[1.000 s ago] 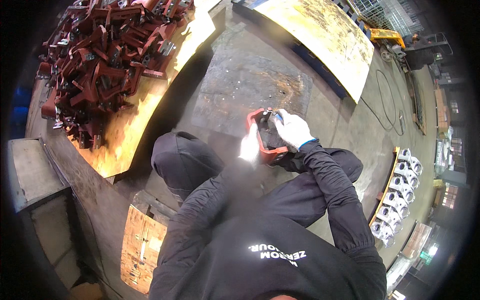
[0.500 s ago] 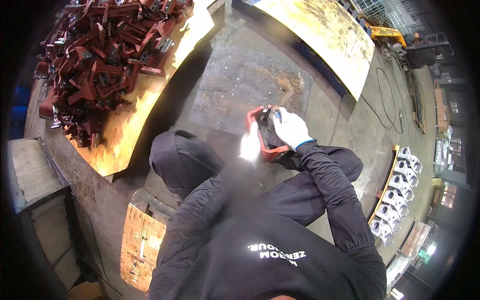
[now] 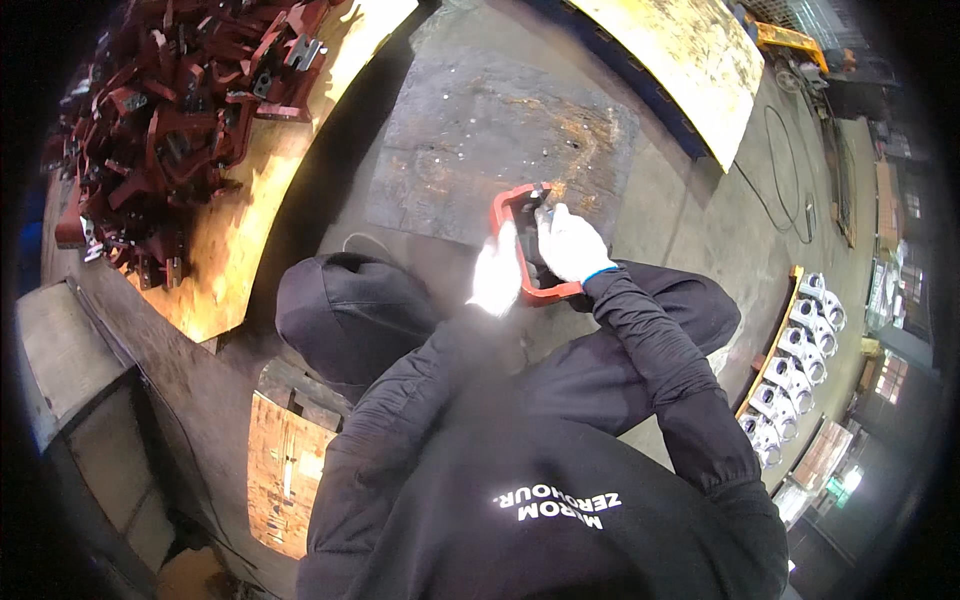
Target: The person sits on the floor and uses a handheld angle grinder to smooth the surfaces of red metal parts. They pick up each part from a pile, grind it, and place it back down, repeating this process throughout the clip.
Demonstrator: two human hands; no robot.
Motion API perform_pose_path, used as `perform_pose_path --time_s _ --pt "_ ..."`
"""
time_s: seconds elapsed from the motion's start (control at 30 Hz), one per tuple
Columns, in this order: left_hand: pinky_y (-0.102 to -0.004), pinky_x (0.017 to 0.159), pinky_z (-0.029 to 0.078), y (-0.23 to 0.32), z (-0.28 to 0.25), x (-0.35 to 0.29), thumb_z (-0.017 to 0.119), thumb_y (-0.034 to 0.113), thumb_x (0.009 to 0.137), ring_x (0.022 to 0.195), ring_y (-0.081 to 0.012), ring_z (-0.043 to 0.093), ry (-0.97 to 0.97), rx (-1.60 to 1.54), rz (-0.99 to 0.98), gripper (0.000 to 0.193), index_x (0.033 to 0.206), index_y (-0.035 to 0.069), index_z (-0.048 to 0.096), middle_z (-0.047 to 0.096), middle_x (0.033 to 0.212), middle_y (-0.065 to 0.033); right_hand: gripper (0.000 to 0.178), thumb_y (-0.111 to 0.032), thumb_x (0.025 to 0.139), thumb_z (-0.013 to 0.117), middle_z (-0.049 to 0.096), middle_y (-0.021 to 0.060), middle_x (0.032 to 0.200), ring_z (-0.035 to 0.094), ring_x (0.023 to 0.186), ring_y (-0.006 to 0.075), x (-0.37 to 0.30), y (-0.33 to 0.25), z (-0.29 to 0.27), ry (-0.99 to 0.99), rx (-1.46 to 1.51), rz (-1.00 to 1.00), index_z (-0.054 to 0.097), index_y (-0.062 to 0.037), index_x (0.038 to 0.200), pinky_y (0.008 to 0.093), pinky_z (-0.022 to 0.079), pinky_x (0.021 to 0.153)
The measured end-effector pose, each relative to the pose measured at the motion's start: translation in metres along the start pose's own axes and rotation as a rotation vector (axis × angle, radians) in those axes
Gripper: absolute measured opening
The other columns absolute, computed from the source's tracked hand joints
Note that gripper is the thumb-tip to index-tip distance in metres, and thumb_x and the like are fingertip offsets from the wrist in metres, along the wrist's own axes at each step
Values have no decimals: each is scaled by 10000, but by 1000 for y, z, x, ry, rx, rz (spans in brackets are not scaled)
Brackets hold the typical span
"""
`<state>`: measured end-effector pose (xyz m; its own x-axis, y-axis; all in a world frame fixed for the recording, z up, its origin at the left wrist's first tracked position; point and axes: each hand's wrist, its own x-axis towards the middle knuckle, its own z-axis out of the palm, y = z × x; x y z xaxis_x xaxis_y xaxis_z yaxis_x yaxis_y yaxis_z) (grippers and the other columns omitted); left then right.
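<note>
Between my knees is a red U-shaped metal bracket (image 3: 549, 295) with a dark inner side. My left hand (image 3: 497, 273), in a white glove, is closed on the bracket's left side. My right hand (image 3: 573, 246), also white-gloved, reaches over the bracket's open side from the right. Its fingers are pinched near the upper end, beside a small dark-grey piece (image 3: 543, 212). Whether that piece is a tool or part of the bracket I cannot tell.
A heap of similar red brackets (image 3: 170, 130) covers a wooden board (image 3: 255, 200) at left. Ahead lies a stained dark sheet (image 3: 460, 130) on the floor. A wooden-topped platform (image 3: 690, 60) stands far right; silvery ring-shaped castings (image 3: 790, 370) line the right, near a cable (image 3: 780, 180).
The view has shifted slightly. My right hand has turned a little at the bracket's upper end, and the blue bit seen by its thumb no longer shows. My left hand keeps its hold.
</note>
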<state>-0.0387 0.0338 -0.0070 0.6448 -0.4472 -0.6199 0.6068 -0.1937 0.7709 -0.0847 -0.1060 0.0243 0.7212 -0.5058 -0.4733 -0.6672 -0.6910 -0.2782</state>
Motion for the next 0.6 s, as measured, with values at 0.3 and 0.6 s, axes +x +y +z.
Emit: perform_pose_path --time_s 0.3,0.6 --pt "-463 706 478 -19 -14 14 363 444 1013 854 -428 617 -102 424 118 575 1101 -93 550 603 877 -312 375 -265 871 497 623 251 879 633 791 372 8 -1 4 -165 136 -459 539 72 1030 434 502 695" --pt "-444 709 487 -49 -14 30 340 540 992 830 -390 638 -8 371 126 635 1105 -36 583 644 865 -240 351 -309 979 434 613 211 804 598 772 375 -3 -11 -18 283 61 -611 568 16 979 433 469 685"
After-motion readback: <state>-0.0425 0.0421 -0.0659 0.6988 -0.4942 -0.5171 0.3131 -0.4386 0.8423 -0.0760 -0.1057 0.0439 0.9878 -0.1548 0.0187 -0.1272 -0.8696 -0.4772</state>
